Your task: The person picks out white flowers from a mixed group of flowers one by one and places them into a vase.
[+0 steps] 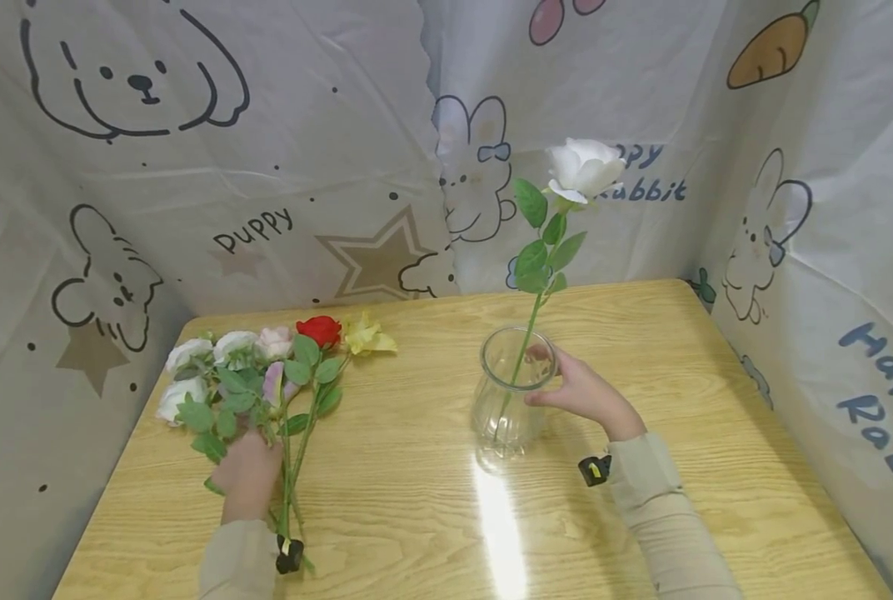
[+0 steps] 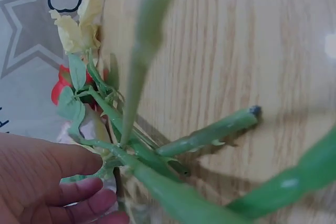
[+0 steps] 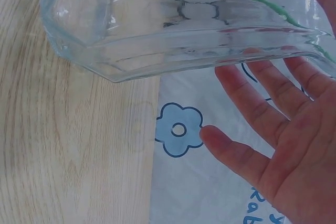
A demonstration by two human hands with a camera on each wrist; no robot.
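Observation:
A clear glass vase (image 1: 511,417) stands on the table with one white rose (image 1: 583,171) upright in it, its green stem leaning right above the rim. My right hand (image 1: 587,390) holds the vase near its neck, thumb on the near side and fingers behind; the right wrist view shows fingertips against the glass (image 3: 157,56). At the left, my left hand (image 1: 250,467) is in among the artificial flowers, partly covered by leaves. Up close, the left hand (image 2: 58,182) has its fingers loosely bent, thumb tip right beside the green stems (image 2: 163,184).
The pile on the left holds several white roses (image 1: 182,400), a pale pink rose (image 1: 274,342), a red rose (image 1: 319,331) and a yellow flower (image 1: 369,335). Their stems point toward the table's near edge. A printed curtain (image 1: 326,125) surrounds the wooden table (image 1: 409,517).

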